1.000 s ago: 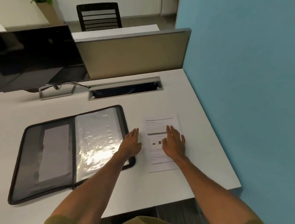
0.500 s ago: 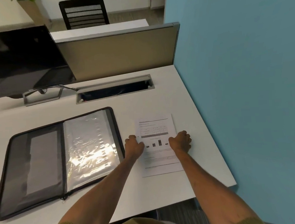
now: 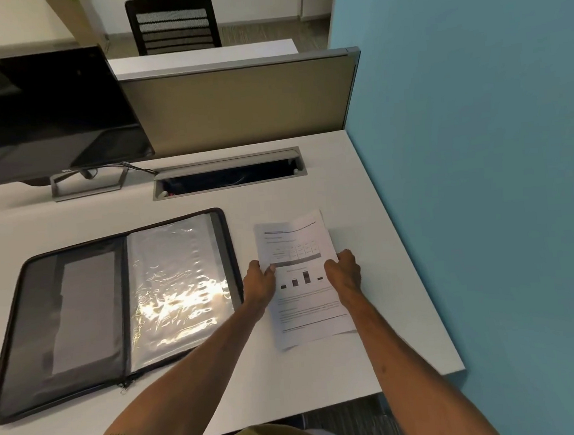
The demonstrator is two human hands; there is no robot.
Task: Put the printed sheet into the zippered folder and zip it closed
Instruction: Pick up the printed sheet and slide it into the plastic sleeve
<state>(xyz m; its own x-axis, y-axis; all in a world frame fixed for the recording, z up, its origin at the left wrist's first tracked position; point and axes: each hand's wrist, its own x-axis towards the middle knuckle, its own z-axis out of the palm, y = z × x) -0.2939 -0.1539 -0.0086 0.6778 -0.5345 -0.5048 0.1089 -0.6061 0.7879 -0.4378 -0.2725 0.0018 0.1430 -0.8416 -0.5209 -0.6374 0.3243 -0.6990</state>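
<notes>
View from my head, looking down at the desk (image 3: 362, 190). My left hand (image 3: 260, 284) grips the left edge of the printed sheet (image 3: 307, 301), thumb on the printed face and fingers curled beneath the edge. My right hand (image 3: 344, 274) grips the right edge in the same way, level with the left, so the sheet spans the gap between my two hands. Both grips fall at about mid-height of the page, beside the dark bar and the small bar chart. The far half of the sheet bows upward, its top right corner raised off the desk; whether the near end touches the surface I cannot tell.

The zippered folder (image 3: 114, 310) lies open and flat on the desk just to the left of my left hand, its near right corner passing under my left forearm. Its right panel is a clear plastic sleeve (image 3: 178, 287) catching glare; its left panel is a dark mesh pocket (image 3: 76, 312) with a grey rectangle showing behind it. The zipper pull (image 3: 123, 388) rests at the near edge, by the spine. The sheet is outside the folder, to its right, apart from it.

Behind the folder stand a monitor (image 3: 44, 113) and an open cable tray (image 3: 229, 175) set into the desk. A blue wall (image 3: 478, 133) bounds the desk on the right.
</notes>
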